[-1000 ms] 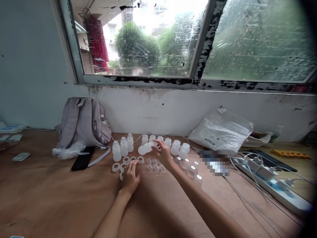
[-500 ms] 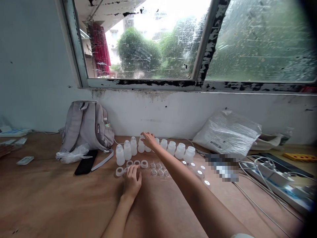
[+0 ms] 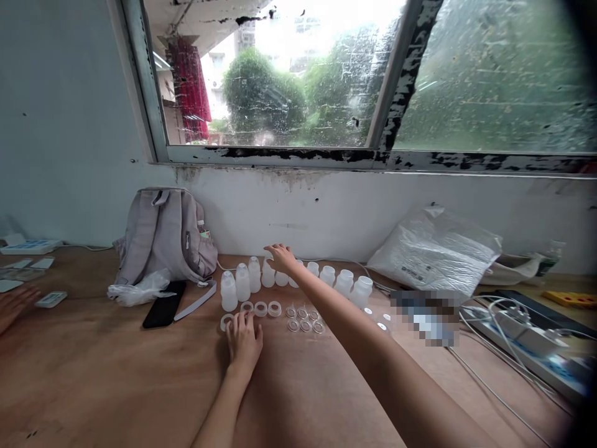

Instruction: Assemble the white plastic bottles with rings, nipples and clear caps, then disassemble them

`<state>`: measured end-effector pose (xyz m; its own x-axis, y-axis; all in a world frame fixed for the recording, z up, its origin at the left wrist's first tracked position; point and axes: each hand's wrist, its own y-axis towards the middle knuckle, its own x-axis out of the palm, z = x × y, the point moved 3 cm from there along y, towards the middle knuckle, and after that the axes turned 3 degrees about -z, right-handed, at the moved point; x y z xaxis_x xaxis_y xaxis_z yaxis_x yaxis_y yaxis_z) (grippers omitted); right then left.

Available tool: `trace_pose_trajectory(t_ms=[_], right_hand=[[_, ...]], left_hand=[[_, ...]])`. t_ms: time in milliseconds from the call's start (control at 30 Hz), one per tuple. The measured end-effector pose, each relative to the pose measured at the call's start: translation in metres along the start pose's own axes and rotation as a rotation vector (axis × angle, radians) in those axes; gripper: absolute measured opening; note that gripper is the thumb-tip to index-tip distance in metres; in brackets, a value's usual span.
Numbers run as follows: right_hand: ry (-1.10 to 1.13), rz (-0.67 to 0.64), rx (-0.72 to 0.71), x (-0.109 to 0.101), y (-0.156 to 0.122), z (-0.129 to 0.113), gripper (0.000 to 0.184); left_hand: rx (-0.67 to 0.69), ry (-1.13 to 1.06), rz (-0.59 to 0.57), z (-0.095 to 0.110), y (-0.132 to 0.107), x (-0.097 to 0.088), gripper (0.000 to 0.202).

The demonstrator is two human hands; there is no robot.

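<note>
- Now a bottle stands in line, no longer tipped, under our right hand; we can't tell if its fingers pinch.
- Our left hand spreads its fingers by rings.

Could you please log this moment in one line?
left hand: over rings | right hand: at bottles, grip unclear | far left: another person's hand

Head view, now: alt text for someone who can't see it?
Right hand reaches over white bottles on a table; left hand is at white rings, with clear pieces to their right. A backpack stands at left, a plastic bag at right; another person's hand shows far left.
</note>
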<state>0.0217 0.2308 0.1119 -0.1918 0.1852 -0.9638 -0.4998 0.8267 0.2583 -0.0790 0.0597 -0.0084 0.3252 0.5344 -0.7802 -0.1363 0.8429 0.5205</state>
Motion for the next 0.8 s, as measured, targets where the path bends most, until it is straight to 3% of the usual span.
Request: trace_pose_trajectory(t_ms=[133, 300, 800], right_hand=[[0.012, 0.001, -0.122, -0.006, 0.002, -0.016, 0.042], [0.01, -0.013, -0.184, 0.001, 0.008, -0.029, 0.039], [-0.009, 0.073, -0.093, 0.02, 0.01, -0.033, 0.026]], left_hand=[[-0.011, 0.031, 0.0, -0.002, -0.002, 0.003, 0.03], [-0.006, 0.077, -0.02, -0.006, -0.003, 0.008, 0.035], [0.052, 0.028, -0.072, 0.004, -0.007, 0.018, 0.035]])
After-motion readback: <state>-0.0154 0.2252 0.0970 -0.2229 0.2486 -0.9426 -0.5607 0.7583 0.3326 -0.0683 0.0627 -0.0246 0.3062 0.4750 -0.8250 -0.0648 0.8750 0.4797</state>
